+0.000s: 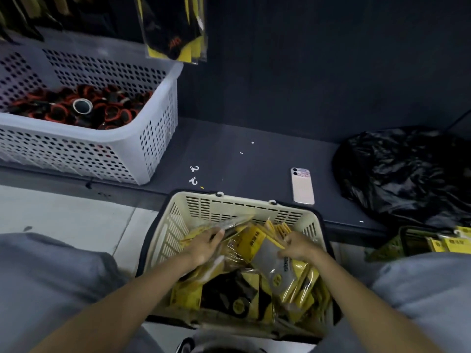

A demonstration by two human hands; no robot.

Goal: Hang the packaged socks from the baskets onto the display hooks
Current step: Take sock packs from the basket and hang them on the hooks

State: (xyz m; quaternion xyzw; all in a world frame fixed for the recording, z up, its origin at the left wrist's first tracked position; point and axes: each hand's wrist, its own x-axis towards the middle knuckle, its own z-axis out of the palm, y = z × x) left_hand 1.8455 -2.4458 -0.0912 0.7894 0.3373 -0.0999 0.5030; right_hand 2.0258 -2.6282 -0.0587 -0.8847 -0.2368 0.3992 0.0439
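Head view looks down into a cream basket (244,207) on the floor against a dark shelf (242,138). The basket is heaped with sock packets (229,296) in yellow and black.

Both hands are down in the heap. The left hand (204,247) has its fingers curled over the top edge of a clear-wrapped packet near the basket's far left wall. The right hand (298,247) pinches the tops of some yellow-edged packets standing on end towards the far right. The wrapping glares and the picture is soft, so I cannot tell how many packets each hand holds.

The step in hand looks like gathering a batch to hang, and nothing is lifted out yet. Some hanging packs (175,29) already dangle at the top of the view, just above a white basket (76,154) of red and black rolled goods. The hooks they hang from are out of sight.

The next move probably calls for squaring the gripped packets so their hanger ends line up. They would then need lifting clear of the loose ones and raising to a free hook above.

On the shelf lie a phone (302,186), two small white clips (193,174) and a black plastic bag (407,174). A green basket (382,247) with more yellow packs sits at the right.
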